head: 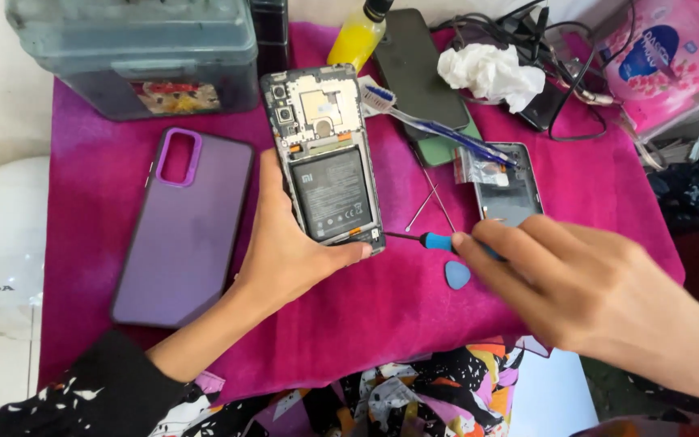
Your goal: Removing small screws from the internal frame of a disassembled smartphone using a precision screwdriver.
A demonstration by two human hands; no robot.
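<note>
Magenta cloth covers the desk point(414, 316), and from the head camera the work sits near its middle. An opened phone point(324, 158) lies there face down with its back cover already off: the battery point(332, 194), the shielded board above it and the camera modules are all bare. That much of the stripping looks done; the battery and board remain seated in the frame, so I judge the inner parts have yet to come out.

The left hand point(289, 247) grips the near end of the phone, thumb closed across its bottom edge and fingers behind its left side. The right hand point(576, 287) has its fingers pinched together on a blue-handled screwdriver point(438, 240), whose thin tip meets the phone's near right corner; whether it sits in a screw is too small to tell.

A blue pick point(457, 275) lies just beside the driver on the near side. A purple phone case point(184, 226) rests to the left. Farther right lies a second grey phone frame point(507, 190), with thin metal tweezers point(430, 202) between it and the phone. At the far edge are a grey plastic box point(135, 53), a yellow bottle point(356, 36), a dark phone back point(421, 69), a toothbrush point(422, 121), crumpled tissue point(491, 74) and tangled cables point(560, 57).
</note>
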